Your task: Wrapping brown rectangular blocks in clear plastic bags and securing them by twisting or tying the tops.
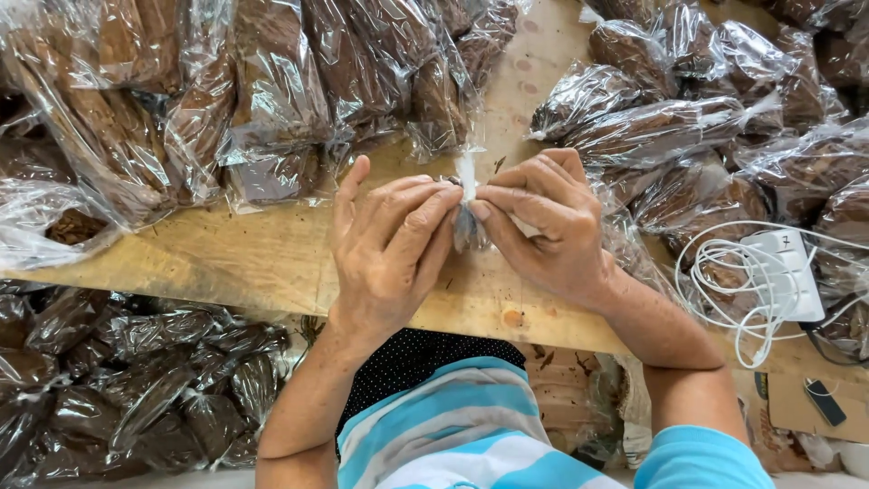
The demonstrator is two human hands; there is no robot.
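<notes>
A: Start at the far left. What is there?

B: A heap of clear plastic bags [154, 100] stuffed with brown leaf covers the upper left of the wooden table [253, 254]. They overlap, so I cannot give an exact count; at least six or seven. Below the table edge, lower left, lies a second pile of darker bags [127, 389], again too tangled to number.

A: And the hands?

B: Two, both the person's own. The left hand [389, 244] sits just left of centre, its thumb sticking up apart and its other fingers [421, 213] curled together, the tips pressing on the neck of one small clear bag [469, 222]. The right hand [548, 222] meets it from the other side, forefinger and thumb pinching the same neck. The twisted plastic top pokes up between the two sets of fingertips.

A: Where is that bag exactly?

B: Over the front part of the table, near its middle, held between both hands. Whether it rests on the wood I cannot tell.

A: Further right?

B: Another heap of filled bags [688, 127], roughly eight or more. Then one white power strip [786, 272] with a loose white cable [724, 299] coiled over it, and one small dark object [824, 400] on a cardboard sheet [797, 412] at the lower right.
</notes>
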